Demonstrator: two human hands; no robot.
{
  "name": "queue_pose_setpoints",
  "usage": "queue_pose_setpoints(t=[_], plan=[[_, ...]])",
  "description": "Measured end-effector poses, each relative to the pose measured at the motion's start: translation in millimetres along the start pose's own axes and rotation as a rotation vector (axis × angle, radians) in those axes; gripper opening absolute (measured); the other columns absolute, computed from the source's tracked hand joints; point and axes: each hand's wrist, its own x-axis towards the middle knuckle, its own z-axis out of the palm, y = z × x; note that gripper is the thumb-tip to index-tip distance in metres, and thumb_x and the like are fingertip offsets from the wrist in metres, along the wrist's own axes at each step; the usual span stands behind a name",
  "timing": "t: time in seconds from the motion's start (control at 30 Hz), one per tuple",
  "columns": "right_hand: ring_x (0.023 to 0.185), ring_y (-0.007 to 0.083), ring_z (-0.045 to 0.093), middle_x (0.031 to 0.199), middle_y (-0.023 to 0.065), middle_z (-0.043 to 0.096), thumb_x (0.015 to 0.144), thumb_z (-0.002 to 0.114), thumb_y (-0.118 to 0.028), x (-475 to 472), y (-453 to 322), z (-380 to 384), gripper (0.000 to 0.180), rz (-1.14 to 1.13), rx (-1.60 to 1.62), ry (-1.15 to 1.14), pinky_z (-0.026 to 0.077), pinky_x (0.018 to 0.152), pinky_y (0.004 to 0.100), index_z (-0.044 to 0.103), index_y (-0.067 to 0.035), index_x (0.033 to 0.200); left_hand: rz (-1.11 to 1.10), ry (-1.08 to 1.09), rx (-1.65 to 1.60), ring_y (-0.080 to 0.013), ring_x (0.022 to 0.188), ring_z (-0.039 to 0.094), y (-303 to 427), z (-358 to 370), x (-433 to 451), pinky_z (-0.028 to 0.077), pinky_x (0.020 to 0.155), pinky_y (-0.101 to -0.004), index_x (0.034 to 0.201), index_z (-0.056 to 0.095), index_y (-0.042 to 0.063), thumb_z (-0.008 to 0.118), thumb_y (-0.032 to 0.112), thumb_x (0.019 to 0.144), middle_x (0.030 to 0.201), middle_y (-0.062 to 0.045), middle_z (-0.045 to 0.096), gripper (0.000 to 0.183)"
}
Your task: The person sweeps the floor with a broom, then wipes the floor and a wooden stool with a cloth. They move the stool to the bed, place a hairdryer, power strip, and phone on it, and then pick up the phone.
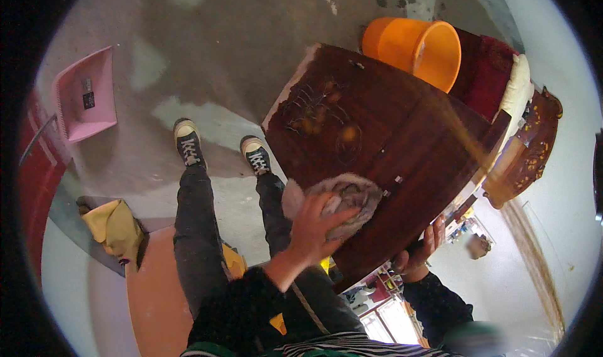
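A dark red-brown wooden panel [424, 140] stands tilted before me, with a thin scratched or drawn pattern and orange-brown patches near its far left corner. My left hand [313, 230] is spread over a crumpled grey-brown cloth [353, 192] and presses it on the panel's near left part. Part of the cloth hangs past the left edge. On the right, my right hand [421, 251] grips the panel's near right edge, thumb and fingers on either side. Small pale fittings or bits [398, 179] show on the panel's surface.
An orange bucket [395, 44] lies tipped or leans behind the panel. A pink dustpan [89, 95] is at the left, above a yellowish cloth or bag [110, 225] beside an orange-brown board [153, 296]. Beyond the panel is a carved wooden headboard [530, 154]. My shoes [188, 145] stand on the concrete floor.
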Motion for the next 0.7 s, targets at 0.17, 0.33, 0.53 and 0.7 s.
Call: queue_pose_setpoints(t=[0.17,0.33,0.53,0.7], plan=[[0.124,0.0351,0.029,0.132,0.0214,0.031,0.085,0.032,-0.049,-20,5,-11,0.065,0.039,-0.085,-0.057,0.02,0.103,0.048,0.031,0.0,0.128,0.171,0.299,0.158,-0.0348,0.108,0.042,-79,18,126,0.036,0.09,-0.0434,0.116,0.053,0.026,0.067,0.024,0.07,0.118,-0.014,0.044,0.048],[0.122,0.0354,0.032,0.133,0.0197,0.031,0.087,0.029,-0.048,6,-2,-2,0.062,-0.019,-0.047,0.0,0.024,0.102,0.0492,0.026,-0.004,0.13,-0.322,0.541,0.354,-0.0332,0.11,0.043,-217,3,168,0.037,0.091,-0.0411,0.12,0.048,0.009,0.056,0.032,0.082,0.127,-0.018,0.041,0.046],[0.125,0.0343,0.028,0.132,0.0192,0.031,0.086,0.032,-0.047,-20,4,-15,0.062,0.053,-0.027,-0.111,0.02,0.103,0.0478,0.028,-0.004,0.13,-0.677,0.169,0.365,-0.0364,0.11,0.043,-166,25,18,0.039,0.088,-0.0403,0.126,0.042,0.008,0.052,0.031,0.084,0.122,-0.02,0.042,0.049],[0.125,0.0335,0.029,0.132,0.0203,0.032,0.087,0.037,-0.043,5,2,1,0.06,-0.02,0.056,-0.015,0.02,0.102,0.0449,0.031,-0.001,0.129,-0.391,0.072,-0.166,-0.0381,0.104,0.045,-33,5,-35,0.036,0.087,-0.045,0.116,0.053,0.013,0.058,0.028,0.076,0.115,-0.02,0.046,0.043]])
